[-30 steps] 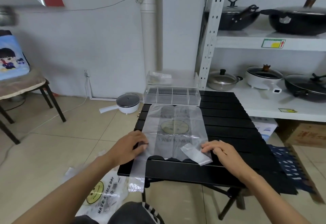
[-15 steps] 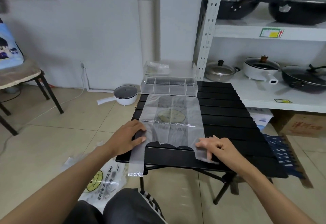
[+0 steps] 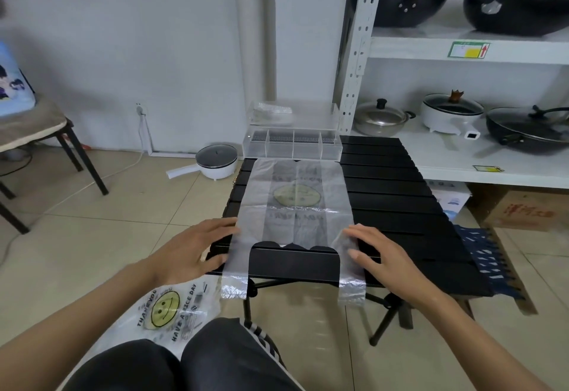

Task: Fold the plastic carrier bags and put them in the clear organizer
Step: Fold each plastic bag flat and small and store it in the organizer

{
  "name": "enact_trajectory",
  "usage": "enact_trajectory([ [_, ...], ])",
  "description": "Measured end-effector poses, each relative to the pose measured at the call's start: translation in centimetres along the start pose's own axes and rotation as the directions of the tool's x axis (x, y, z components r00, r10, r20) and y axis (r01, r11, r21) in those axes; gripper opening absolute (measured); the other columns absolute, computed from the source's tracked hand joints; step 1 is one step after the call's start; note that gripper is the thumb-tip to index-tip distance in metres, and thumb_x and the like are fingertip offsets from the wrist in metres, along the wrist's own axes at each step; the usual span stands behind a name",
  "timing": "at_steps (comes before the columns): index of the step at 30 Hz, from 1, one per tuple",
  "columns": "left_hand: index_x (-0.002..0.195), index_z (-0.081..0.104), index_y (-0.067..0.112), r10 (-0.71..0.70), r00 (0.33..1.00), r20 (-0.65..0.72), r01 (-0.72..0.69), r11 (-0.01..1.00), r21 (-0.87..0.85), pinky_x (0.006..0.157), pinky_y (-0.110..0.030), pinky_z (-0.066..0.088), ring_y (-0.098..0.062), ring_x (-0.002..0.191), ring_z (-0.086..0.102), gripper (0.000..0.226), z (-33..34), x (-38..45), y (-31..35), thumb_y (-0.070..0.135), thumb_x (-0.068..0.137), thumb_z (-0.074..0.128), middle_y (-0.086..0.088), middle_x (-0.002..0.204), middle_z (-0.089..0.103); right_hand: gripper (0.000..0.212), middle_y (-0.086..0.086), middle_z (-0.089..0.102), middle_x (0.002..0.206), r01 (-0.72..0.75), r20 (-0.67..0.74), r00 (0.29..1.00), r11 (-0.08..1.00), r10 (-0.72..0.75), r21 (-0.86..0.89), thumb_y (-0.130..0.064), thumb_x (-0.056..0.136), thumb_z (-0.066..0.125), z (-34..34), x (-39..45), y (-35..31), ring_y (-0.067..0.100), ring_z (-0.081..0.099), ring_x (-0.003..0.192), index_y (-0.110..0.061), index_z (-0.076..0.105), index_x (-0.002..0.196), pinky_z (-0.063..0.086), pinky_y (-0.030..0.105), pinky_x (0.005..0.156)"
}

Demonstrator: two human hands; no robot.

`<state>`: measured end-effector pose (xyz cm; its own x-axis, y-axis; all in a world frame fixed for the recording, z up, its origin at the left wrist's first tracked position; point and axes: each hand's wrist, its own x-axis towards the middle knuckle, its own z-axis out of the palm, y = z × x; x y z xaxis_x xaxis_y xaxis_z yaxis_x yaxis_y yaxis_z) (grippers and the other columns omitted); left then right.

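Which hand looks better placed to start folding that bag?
Probably the right hand: its fingers already lie on the bag edge and handle; the left hand sits just off its side.

I count two carrier bags: one bag (image 3: 295, 203) spread flat on the single black slatted table (image 3: 400, 206), and one more bag (image 3: 172, 307) down on the floor by my knee. Two handles hang off the table's near edge. There's one clear organizer (image 3: 292, 144) at the far end, showing four compartments across. My two hands are in sight, left hand (image 3: 197, 249) and right hand (image 3: 381, 255). On the shelves (image 3: 462, 52) I count five pots and pans; one more pot (image 3: 217, 161) sits on the floor. One chair (image 3: 34, 132).
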<state>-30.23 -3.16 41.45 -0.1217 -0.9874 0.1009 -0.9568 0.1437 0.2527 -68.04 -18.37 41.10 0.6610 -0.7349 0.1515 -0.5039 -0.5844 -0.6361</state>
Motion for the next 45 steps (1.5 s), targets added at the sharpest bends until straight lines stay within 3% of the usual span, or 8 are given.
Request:
enact_trajectory([
  [6, 0.151, -0.011, 0.036, 0.050, 0.978, 0.201, -0.105, 0.956, 0.275, 0.118, -0.024, -0.009, 0.001, 0.143, -0.016, 0.096, 0.3, -2.3, -0.2, 0.071, 0.082, 0.046, 0.021, 0.155, -0.020, 0.063, -0.025, 0.023, 0.153, 0.046, 0.113, 0.993, 0.987, -0.029, -0.152, -0.020, 0.094, 0.047, -1.1, -2.7, 1.2, -0.014, 0.004, 0.142, -0.044, 0.026, 0.148, 0.001, 0.032, 0.123],
  [12, 0.151, -0.013, 0.024, -0.006, 0.991, 0.134, -0.020, 0.981, 0.193, 0.113, -0.019, -0.019, -0.003, 0.142, -0.018, 0.104, 1.5, -0.1, 2.1, 0.055, 0.083, 0.060, 0.010, 0.157, -0.017, 0.088, -0.024, -0.016, 0.155, 0.107, 0.189, 0.982, 0.859, -0.012, -0.501, -0.067, 0.087, 0.043, -0.1, -4.4, 1.5, -0.005, -0.018, 0.144, -0.041, -0.011, 0.151, -0.013, 0.033, 0.120],
  [17, 0.153, 0.007, 0.023, 0.028, 0.997, 0.065, -0.036, 0.990, 0.138, 0.110, -0.012, -0.015, -0.002, 0.143, 0.003, 0.093, 1.4, 0.8, 2.6, 0.038, 0.082, 0.066, 0.006, 0.158, 0.013, 0.095, -0.013, 0.022, 0.158, 0.099, 0.025, 0.994, 0.832, -0.103, -0.545, -0.049, 0.080, 0.071, 1.9, -3.1, 1.7, 0.007, 0.021, 0.146, -0.031, 0.014, 0.154, 0.005, 0.039, 0.121],
  [23, 0.131, 0.047, 0.026, 0.105, 0.989, -0.106, -0.102, 0.994, 0.038, 0.098, -0.023, 0.037, -0.005, 0.107, 0.042, 0.062, 1.4, 0.9, 2.7, 0.020, 0.071, 0.060, 0.011, 0.118, 0.049, 0.043, -0.026, 0.052, 0.126, 0.203, -0.119, 0.956, 0.895, -0.269, -0.397, -0.048, 0.087, 0.062, 2.7, -3.0, 1.1, -0.009, 0.044, 0.123, -0.037, 0.058, 0.128, 0.018, 0.042, 0.120],
  [27, 0.138, 0.043, 0.026, 0.121, 0.986, -0.114, -0.127, 0.991, -0.040, 0.103, -0.007, 0.025, 0.000, 0.123, 0.037, 0.072, 1.6, 1.3, 2.6, 0.005, 0.072, 0.062, 0.013, 0.139, 0.039, 0.023, -0.022, 0.066, 0.105, 0.165, -0.315, 0.933, 0.985, -0.173, -0.054, -0.039, 0.097, 0.053, 2.2, -2.5, -0.1, 0.000, 0.059, 0.107, -0.032, 0.072, 0.108, 0.037, 0.039, 0.108],
  [31, 0.146, 0.035, 0.031, 0.088, 0.991, -0.104, -0.097, 0.992, -0.084, 0.105, -0.006, 0.020, 0.004, 0.134, 0.028, 0.085, 2.0, 3.1, 2.3, -0.004, 0.072, 0.059, 0.018, 0.151, 0.028, 0.016, -0.010, 0.069, 0.101, 0.073, -0.245, 0.970, 0.951, 0.002, 0.300, -0.028, 0.094, 0.058, 0.8, -1.8, -1.7, 0.012, 0.063, 0.104, -0.028, 0.074, 0.100, 0.047, 0.043, 0.097],
  [36, 0.126, 0.059, 0.034, 0.027, 0.989, -0.144, -0.054, 0.981, -0.184, 0.104, -0.030, 0.042, 0.000, 0.124, 0.048, 0.058, 2.1, 5.0, 1.4, -0.006, 0.084, 0.054, 0.018, 0.134, 0.054, 0.072, -0.041, 0.031, 0.139, 0.061, 0.010, 0.998, 0.996, -0.061, -0.063, -0.074, 0.070, 0.062, 0.4, -1.5, -1.4, -0.025, 0.012, 0.132, -0.057, 0.035, 0.135, 0.005, 0.024, 0.118],
  [45, 0.123, 0.061, 0.036, -0.112, 0.993, 0.023, 0.107, 0.839, -0.533, 0.095, -0.018, 0.042, 0.008, 0.112, 0.052, 0.055, -0.4, 5.7, 0.9, -0.005, 0.098, 0.035, 0.032, 0.119, 0.058, 0.085, -0.031, 0.008, 0.144, -0.015, -0.005, 1.000, 0.992, 0.015, -0.129, -0.061, 0.080, 0.065, -0.7, 1.4, -1.1, -0.031, -0.017, 0.121, -0.056, 0.006, 0.140, -0.003, 0.024, 0.114],
])
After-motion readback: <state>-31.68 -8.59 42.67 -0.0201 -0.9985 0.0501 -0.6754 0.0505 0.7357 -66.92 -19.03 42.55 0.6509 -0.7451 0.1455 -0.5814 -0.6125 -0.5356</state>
